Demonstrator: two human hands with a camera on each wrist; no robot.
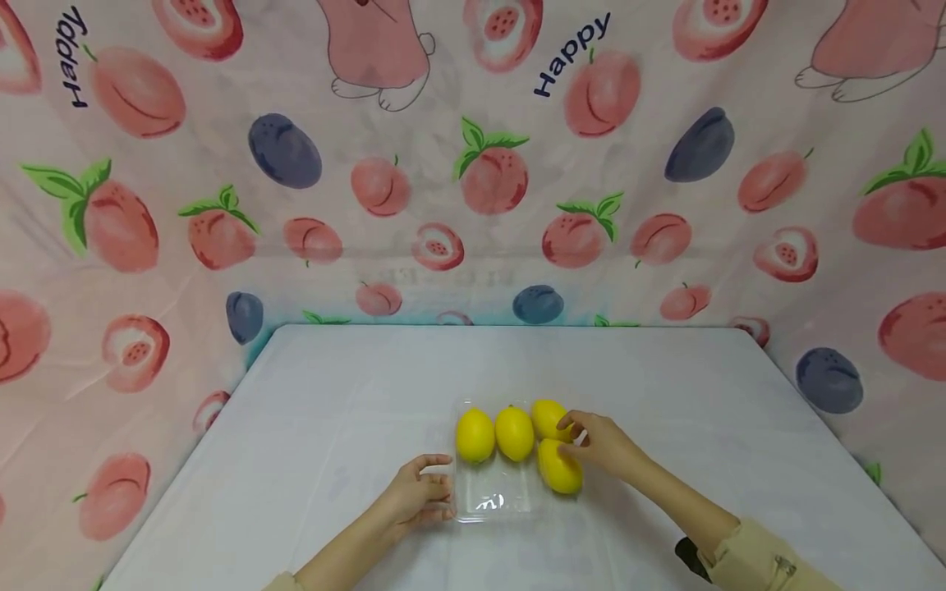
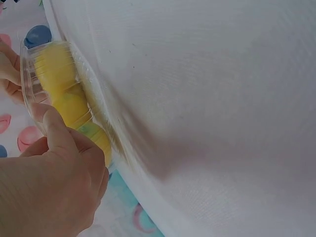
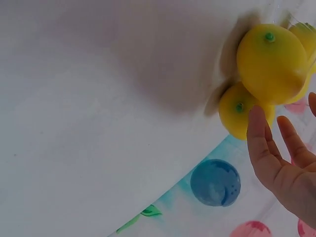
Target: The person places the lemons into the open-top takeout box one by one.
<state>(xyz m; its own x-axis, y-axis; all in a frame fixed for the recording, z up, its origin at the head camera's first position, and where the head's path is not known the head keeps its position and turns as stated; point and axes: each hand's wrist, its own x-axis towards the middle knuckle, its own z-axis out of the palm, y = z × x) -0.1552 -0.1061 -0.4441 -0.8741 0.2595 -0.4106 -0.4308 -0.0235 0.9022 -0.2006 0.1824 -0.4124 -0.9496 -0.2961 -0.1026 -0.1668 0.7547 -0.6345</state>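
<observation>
In the head view, my left hand (image 1: 420,492) is at the left edge of a clear plastic container (image 1: 491,497), fingers spread and fingertips right at its side. Two lemons (image 1: 475,435) (image 1: 514,433) lie side by side in the container's far part. Two more lemons (image 1: 549,419) (image 1: 559,466) lie one behind the other along its right side. My right hand (image 1: 599,443) reaches over this right pair, thumb and fingers apart. In the right wrist view, its fingers (image 3: 256,128) are extended and one overlaps the lower lemon (image 3: 239,111); none wraps round a lemon.
A white cloth covers the table (image 1: 347,386). Behind and at the sides hangs a fruit-printed curtain (image 1: 414,139). A dark object (image 1: 691,558) shows partly under the right sleeve (image 1: 761,558).
</observation>
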